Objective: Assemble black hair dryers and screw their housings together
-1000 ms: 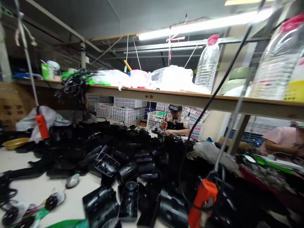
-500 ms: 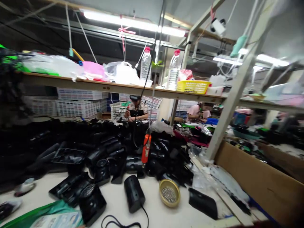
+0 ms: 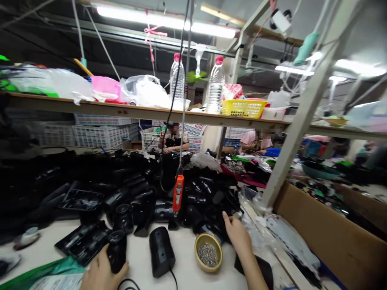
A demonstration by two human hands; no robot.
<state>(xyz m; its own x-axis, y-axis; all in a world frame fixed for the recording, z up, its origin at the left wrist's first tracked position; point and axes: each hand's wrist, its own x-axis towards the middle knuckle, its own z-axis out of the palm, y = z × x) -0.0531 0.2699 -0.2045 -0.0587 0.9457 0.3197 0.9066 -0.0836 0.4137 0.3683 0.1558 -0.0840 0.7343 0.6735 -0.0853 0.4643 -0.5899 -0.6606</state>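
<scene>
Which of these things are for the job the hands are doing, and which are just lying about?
Probably for the job:
black part, in the left hand
heap of black parts, by the right hand
bowl of small metal bits
hanging orange tool

Probably just lying about:
two red-capped bottles
yellow basket
pink tub

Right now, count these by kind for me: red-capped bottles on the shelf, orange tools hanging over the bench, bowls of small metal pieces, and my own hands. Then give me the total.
Red-capped bottles: 2
Hanging orange tool: 1
Bowl of small metal pieces: 1
Your hands, left hand and right hand: 2
Total: 6
</scene>
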